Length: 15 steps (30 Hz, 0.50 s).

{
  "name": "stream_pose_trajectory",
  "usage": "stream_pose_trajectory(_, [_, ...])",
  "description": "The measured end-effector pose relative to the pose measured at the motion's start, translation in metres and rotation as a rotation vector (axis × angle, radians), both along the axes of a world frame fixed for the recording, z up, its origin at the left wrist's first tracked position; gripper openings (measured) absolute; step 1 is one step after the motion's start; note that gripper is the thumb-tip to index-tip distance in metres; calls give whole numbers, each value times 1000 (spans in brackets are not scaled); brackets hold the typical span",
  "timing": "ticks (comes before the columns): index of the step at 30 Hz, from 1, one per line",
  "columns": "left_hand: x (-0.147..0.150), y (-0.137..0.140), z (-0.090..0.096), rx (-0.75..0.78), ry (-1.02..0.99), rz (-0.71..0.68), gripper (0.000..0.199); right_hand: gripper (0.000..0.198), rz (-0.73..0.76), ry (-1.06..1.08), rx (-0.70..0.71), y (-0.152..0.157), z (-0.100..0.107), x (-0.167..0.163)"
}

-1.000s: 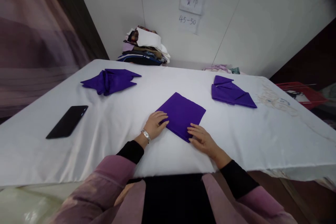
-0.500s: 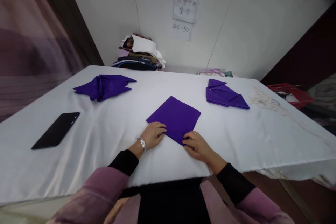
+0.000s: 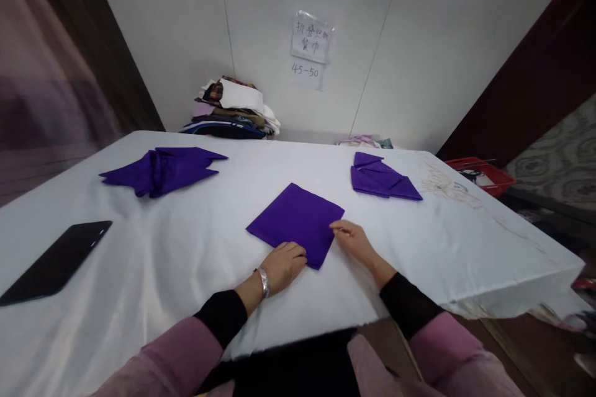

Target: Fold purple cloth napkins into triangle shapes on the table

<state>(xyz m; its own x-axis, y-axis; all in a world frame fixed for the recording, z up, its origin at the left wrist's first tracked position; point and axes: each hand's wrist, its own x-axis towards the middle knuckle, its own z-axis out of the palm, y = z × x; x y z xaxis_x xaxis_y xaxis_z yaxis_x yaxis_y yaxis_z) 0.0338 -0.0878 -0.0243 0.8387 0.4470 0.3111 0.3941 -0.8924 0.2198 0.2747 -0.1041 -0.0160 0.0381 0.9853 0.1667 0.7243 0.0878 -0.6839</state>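
In front of me a purple cloth napkin [image 3: 298,220], folded into a flat square, lies on the white tablecloth with one corner pointing my way. My left hand [image 3: 285,265], a silver bracelet at its wrist, rests at the napkin's near-left edge, its bent fingers closed on the cloth close to the near corner. At the right edge, the fingertips of my right hand [image 3: 356,242] are pinched together on the cloth. Left of centre lies a purple napkin folded into a pointed shape [image 3: 181,170]. Another folded purple napkin [image 3: 382,178] sits at the far right.
A dark flat tablet-like object [image 3: 58,260] lies at the left on the white tablecloth [image 3: 186,273]. Folded clothes [image 3: 237,108] are piled against the wall, which bears a handwritten sign [image 3: 311,40]. Beyond the right edge stands a red basket [image 3: 500,183].
My right hand has moved up along the napkin's right edge, away from the near corner. My left hand has slid right, towards that corner. The whole view has shifted a little.
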Motion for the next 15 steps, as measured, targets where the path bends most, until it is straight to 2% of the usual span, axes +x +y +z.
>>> stream_pose_trajectory(2, [0,-1,1,13,12,-6,20,28,-187,-168,-107,25,7,15])
stream_pose_trajectory(4, [-1,-2,2,11,21,-10,19,30,-263,-254,-169,49,13,25])
stream_pose_trajectory(9, [-11,-1,2,-39,-7,-23,14,25,-284,-365,-269,81,15,23])
stream_pose_trajectory(15, [-33,6,6,-131,-51,92,14,7,-234,-309,-336,79,14,19])
